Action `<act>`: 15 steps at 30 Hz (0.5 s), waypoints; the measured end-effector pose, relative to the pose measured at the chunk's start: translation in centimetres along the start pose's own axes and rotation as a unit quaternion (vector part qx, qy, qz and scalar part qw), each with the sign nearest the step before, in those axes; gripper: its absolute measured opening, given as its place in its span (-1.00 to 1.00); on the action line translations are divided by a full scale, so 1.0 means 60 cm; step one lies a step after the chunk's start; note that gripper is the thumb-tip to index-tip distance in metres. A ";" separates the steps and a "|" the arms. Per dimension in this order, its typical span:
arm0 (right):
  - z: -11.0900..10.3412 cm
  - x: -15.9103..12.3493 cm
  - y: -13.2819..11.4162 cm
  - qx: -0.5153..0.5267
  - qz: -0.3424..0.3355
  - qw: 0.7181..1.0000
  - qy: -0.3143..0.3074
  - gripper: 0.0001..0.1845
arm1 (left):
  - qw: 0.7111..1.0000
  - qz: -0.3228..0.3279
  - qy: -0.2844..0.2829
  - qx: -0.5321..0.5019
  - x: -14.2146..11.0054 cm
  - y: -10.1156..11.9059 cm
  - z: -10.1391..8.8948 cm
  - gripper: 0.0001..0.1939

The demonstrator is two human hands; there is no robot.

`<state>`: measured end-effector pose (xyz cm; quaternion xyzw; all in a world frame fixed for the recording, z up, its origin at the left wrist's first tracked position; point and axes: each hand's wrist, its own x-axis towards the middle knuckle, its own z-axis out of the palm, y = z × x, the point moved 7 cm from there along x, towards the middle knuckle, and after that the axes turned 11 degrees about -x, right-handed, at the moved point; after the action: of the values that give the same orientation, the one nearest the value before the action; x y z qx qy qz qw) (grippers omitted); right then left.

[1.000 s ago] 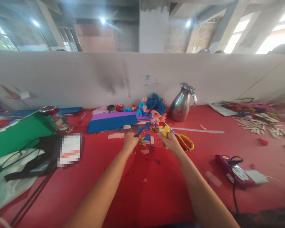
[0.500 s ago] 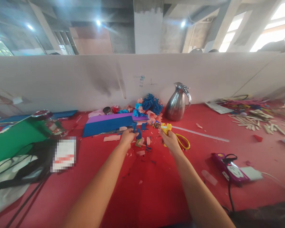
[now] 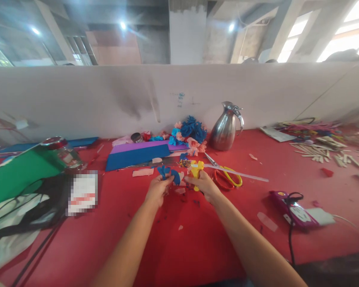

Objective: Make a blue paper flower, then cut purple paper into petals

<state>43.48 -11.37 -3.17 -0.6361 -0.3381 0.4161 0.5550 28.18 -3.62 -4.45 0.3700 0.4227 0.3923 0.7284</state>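
Observation:
My left hand (image 3: 159, 189) is closed on a small blue paper flower (image 3: 163, 171), pinched between thumb and fingers. A loose-looking curved blue petal (image 3: 175, 177) stands out to the right of its fingertips. My right hand (image 3: 206, 184) is wrapped round a yellow glue gun (image 3: 196, 170) with a pale label, close to the blue petal. Whether its tip touches the petal I cannot tell. Below and between the hands lie pink paper scraps (image 3: 180, 191). Scissors (image 3: 224, 172) with red and yellow handles lie just right of the right hand.
Finished blue and pink paper flowers (image 3: 193, 131) lie behind the hands, beside a steel jug (image 3: 224, 129). Blue paper (image 3: 137, 156) lies left of them. A purple power strip (image 3: 295, 209) with cords is at right, a glass jar (image 3: 67, 153) at left.
My right hand has moved left with the glue gun, closer to my left hand, uncovering the scissors. My left hand has lifted the blue paper pieces into clearer view.

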 end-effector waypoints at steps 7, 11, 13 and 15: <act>0.018 -0.008 -0.008 0.027 -0.009 0.999 -0.015 -0.57 | 0.999 -0.014 -0.046 -0.003 -0.008 -0.004 0.012 -0.51; -0.015 0.004 0.004 -0.122 0.001 0.988 0.091 -0.65 | 1.000 -0.006 -0.024 -0.006 -0.008 0.003 0.002 -0.53; -0.028 0.012 0.008 -0.176 -0.004 0.976 0.125 -0.68 | 1.000 -0.004 -0.009 -0.008 -0.006 0.006 -0.008 -0.54; -0.038 0.019 0.013 -0.193 -0.012 0.971 0.139 -0.70 | 1.000 -0.003 0.000 -0.012 -0.004 0.008 -0.016 -0.55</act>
<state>46.00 -11.46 -4.01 -0.7787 -0.3394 0.2440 0.4679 27.09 -3.44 -4.30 0.3601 0.4190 0.3954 0.7337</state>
